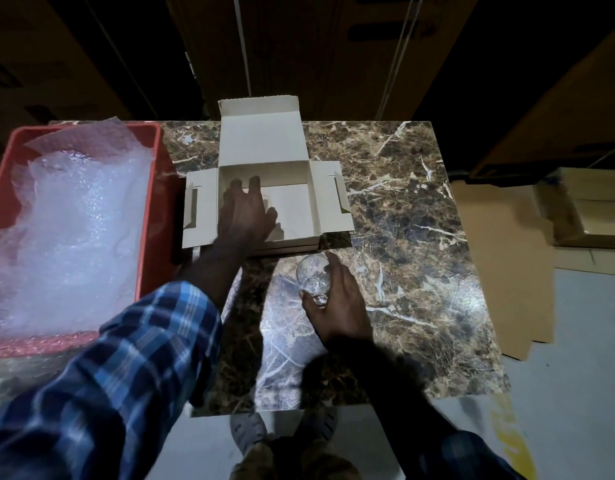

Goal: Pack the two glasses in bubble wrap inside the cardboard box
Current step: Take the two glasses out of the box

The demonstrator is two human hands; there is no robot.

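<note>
Clear glass (312,277), unwrapped, was gripped by the right hand (337,303) at the box's 6 o'clock. The left hand (245,213), fingers spread flat, pressed inside the cardboard box (299,206), probably steadying it. Bubble wrap (70,237) filled the red crate (150,216) at 9 o'clock.

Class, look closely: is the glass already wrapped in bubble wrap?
No, the right hand holds a bare glass; the bubble wrap lies in the red crate.

A brown marble-patterned table (403,209) stands on a pale grey floor (576,358) in dim light. Large cardboard cartons (316,53) are stacked behind it.
</note>
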